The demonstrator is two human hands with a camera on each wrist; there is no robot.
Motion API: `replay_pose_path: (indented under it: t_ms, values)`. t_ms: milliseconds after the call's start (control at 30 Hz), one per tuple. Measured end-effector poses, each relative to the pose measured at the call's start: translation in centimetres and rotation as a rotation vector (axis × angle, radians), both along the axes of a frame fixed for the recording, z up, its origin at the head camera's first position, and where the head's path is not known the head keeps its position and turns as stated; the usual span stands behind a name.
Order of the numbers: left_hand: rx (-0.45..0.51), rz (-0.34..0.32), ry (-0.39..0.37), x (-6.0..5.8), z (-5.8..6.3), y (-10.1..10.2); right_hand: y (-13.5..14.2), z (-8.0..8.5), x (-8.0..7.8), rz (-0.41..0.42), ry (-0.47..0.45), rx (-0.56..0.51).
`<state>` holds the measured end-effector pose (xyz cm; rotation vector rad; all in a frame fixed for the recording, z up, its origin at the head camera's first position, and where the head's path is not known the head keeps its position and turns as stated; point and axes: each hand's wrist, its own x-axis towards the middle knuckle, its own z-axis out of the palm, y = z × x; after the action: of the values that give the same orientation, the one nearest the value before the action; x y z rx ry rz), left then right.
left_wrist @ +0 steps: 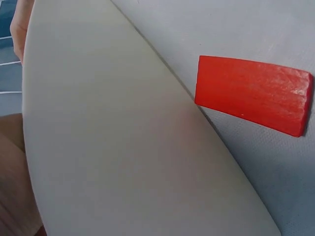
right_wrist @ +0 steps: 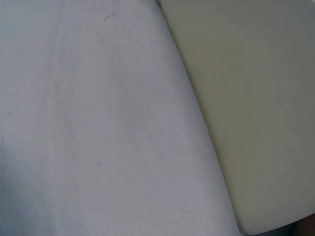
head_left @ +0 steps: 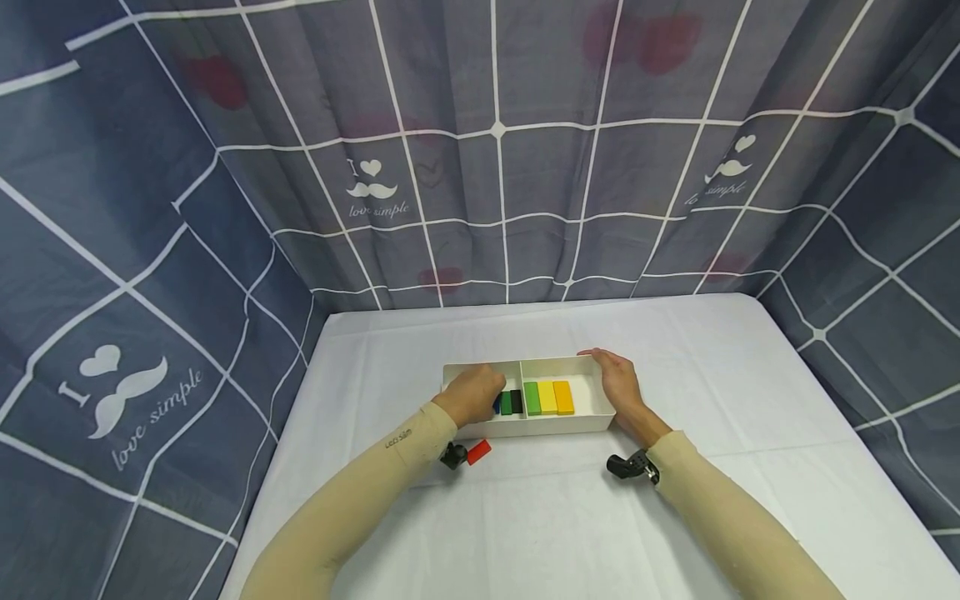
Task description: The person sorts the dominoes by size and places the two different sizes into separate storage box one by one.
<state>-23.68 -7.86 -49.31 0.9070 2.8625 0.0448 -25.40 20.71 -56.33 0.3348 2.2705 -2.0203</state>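
Note:
A white two-compartment box (head_left: 566, 426) lies across the middle of the table. My left hand (head_left: 472, 395) reaches into its left compartment, knuckles up, beside a dark green block (head_left: 506, 403) and a black block (head_left: 516, 402). A blue block (head_left: 497, 404) shows partly at the fingers. Those fingertips are hidden, and I cannot tell whether they hold anything. My right hand (head_left: 619, 385) grips the box's right end, its fingers round the back corner. Green (head_left: 532, 398), yellow (head_left: 547, 397) and orange-yellow (head_left: 563, 397) blocks lie side by side in the right compartment.
A red block (left_wrist: 253, 94) lies on the white cloth by the box's front wall (left_wrist: 123, 128). Black wrist cameras hang below the left sleeve (head_left: 412, 442) and right sleeve (head_left: 690, 467). Grey checked curtains (head_left: 465, 183) enclose the table's back and sides.

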Motion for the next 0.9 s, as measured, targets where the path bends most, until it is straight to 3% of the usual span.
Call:
replay_pose_path:
  t_ms: [433,700,900]
  values:
    - [-0.032,-0.019,-0.001,0.00,-0.15,0.32,-0.02,-0.03,-0.02,-0.001,-0.004,0.016]
    - [-0.055,-0.038,0.038,-0.13,-0.24,0.42,-0.01,0.02,-0.09,0.003,-0.001,0.014]
    - [-0.039,-0.024,0.007,-0.05,-0.13,0.23,-0.03,-0.09,-0.09,0.006,0.001,0.022]
